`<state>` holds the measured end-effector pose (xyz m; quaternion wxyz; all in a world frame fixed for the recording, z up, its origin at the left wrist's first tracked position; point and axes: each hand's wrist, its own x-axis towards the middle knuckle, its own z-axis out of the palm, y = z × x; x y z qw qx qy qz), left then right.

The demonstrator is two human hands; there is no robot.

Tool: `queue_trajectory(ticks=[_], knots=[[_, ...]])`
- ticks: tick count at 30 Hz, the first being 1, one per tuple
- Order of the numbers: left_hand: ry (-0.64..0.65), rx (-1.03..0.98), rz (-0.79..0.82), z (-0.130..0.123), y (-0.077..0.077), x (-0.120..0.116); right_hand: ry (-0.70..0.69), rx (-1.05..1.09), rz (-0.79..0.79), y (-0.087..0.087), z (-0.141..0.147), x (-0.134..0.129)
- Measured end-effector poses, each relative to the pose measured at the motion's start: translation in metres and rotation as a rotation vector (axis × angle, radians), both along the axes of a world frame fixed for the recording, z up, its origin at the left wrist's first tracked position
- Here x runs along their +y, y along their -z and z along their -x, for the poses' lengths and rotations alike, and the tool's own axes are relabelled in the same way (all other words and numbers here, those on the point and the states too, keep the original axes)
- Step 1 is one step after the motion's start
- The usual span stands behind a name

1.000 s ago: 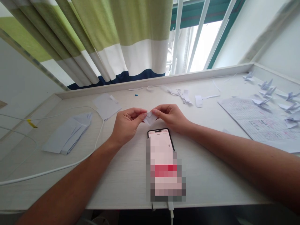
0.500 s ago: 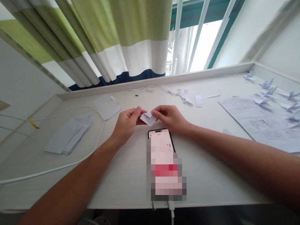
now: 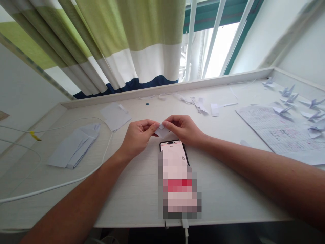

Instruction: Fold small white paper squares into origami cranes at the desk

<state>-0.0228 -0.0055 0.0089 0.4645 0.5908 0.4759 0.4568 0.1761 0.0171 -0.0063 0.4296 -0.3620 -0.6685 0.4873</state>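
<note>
A small folded piece of white paper (image 3: 162, 132) is pinched between both hands, just above the top edge of a phone. My left hand (image 3: 141, 135) grips its left side, thumb on top and fingers behind. From the other side, my right hand (image 3: 183, 130) pinches it between thumb and index finger. Both thumbs come close together at the paper's top fold, and the fingertips cover part of it. The phone (image 3: 175, 162) lies face up with its screen lit and partly blurred out.
Folded paper cranes (image 3: 286, 100) stand at the right around a written-on sheet (image 3: 269, 127). Paper strips (image 3: 199, 104) lie at the back. Paper stacks (image 3: 76, 145) and a white cable (image 3: 108, 145) are at the left. A charging cable (image 3: 186, 225) runs from the phone over the desk's front edge.
My left thumb has moved right and down onto the paper's top fold, near my right thumb. Less of the paper's upper flap shows now.
</note>
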Motion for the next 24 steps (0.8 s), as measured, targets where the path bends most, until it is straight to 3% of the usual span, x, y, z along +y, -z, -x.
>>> queue_trajectory(ticks=[5,11,24], knots=[[-0.005,0.057,-0.039,-0.0015,-0.0008,-0.0026,-0.017,0.026,0.019,0.0026,0.0001,0.0005],[0.034,-0.098,0.124,-0.0013,-0.0042,-0.0021,-0.009,0.037,0.008,0.0022,-0.0009,0.0002],[0.004,-0.022,0.084,-0.0033,-0.0061,-0.0059,0.003,0.057,0.025,0.0011,-0.0002,0.0024]])
